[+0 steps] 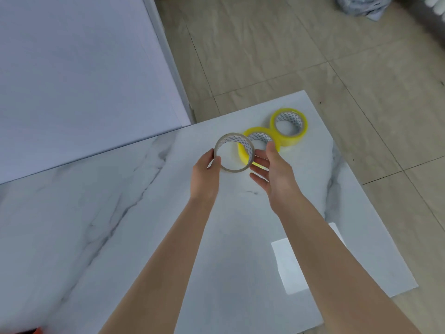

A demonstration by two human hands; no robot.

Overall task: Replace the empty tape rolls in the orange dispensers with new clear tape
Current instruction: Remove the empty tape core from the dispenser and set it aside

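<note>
An empty cardboard tape core (234,152), thin-walled with a patterned inside, is held above the marble table (120,213). My left hand (206,173) pinches its left rim. My right hand (272,171) is at its right side, fingers spread and touching the core and the near yellowish tape roll (243,154) behind it. A second full roll of clear yellowish tape (289,125) lies flat further back right, touching the first. A sliver of orange (36,330) shows at the bottom left edge; I cannot tell whether it is a dispenser.
The table's right edge and far corner drop to a tiled floor (313,56). A white panel (84,68) fills the upper left. A bright light patch (289,266) lies on the table by my right forearm. A crumpled bag (361,6) sits on the floor far back.
</note>
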